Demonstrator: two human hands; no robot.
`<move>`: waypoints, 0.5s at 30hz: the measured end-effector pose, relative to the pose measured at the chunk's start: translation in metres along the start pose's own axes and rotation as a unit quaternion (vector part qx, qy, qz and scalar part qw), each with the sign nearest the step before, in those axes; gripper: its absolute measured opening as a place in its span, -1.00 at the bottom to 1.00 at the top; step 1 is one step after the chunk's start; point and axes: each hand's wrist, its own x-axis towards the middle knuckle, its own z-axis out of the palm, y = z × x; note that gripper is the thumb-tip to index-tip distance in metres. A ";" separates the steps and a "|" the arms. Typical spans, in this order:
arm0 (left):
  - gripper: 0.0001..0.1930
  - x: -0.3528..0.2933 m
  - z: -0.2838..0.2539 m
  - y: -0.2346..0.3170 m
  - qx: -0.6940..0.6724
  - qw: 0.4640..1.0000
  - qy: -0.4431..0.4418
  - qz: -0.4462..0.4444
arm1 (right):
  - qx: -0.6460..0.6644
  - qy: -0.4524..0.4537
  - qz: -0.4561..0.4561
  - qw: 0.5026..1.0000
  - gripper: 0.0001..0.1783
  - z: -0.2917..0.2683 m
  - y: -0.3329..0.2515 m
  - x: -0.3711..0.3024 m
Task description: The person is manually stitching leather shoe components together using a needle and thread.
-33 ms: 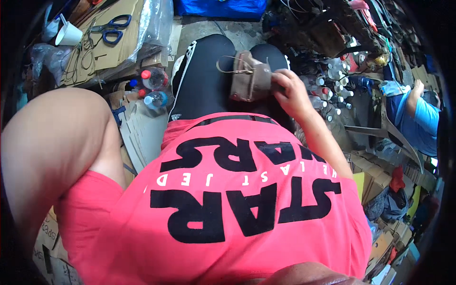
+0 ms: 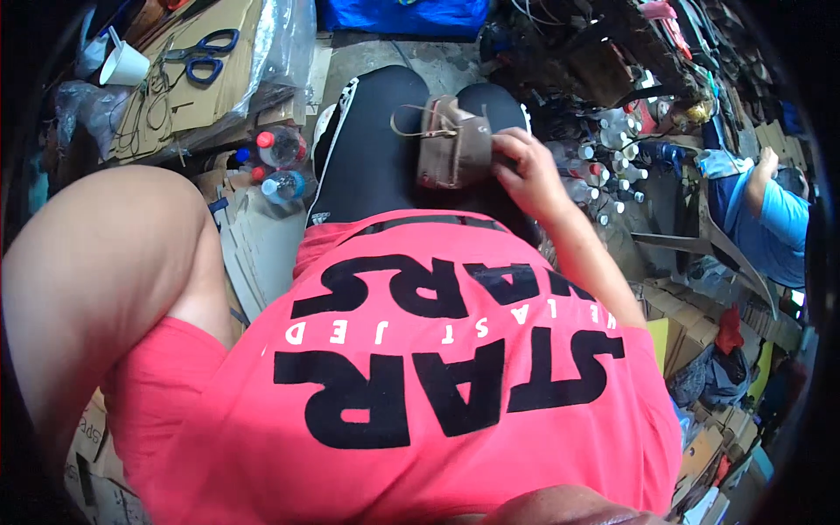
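A small brown pouch (image 2: 464, 150) with a thin, looped tan cord (image 2: 404, 118) sits on my black-trousered lap, between my knees. My right hand (image 2: 528, 175) pinches the pouch's right side, its fingers bent and the thumb below. What lies under those fingertips is hidden. My left arm is bent, with its elbow raised large at the left; the left hand itself is out of the picture.
Blue-handled scissors (image 2: 210, 57), wire and a white cup (image 2: 125, 66) lie on cardboard at the upper left. Plastic bottles (image 2: 284, 147) stand left of my legs, several more (image 2: 617, 157) to the right. A person in blue (image 2: 783, 210) sits at far right.
The whole view has shifted very slightly, the pouch and my right hand appearing a little further left. The right hand's grip on the pouch looks the same.
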 end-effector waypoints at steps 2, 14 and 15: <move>-0.69 0.001 0.004 -0.001 -0.011 1.000 -0.006 0.003 | 0.063 0.008 0.042 0.997 -0.77 0.007 -0.003 0.006; -0.69 0.006 -0.001 -0.001 -0.042 0.999 -0.025 0.002 | -0.105 -0.048 0.023 0.993 -0.89 -0.026 0.018 -0.013; -0.69 0.006 -0.001 0.000 -0.038 0.999 -0.024 0.005 | -0.106 -0.073 0.104 0.986 -0.88 -0.030 0.020 -0.015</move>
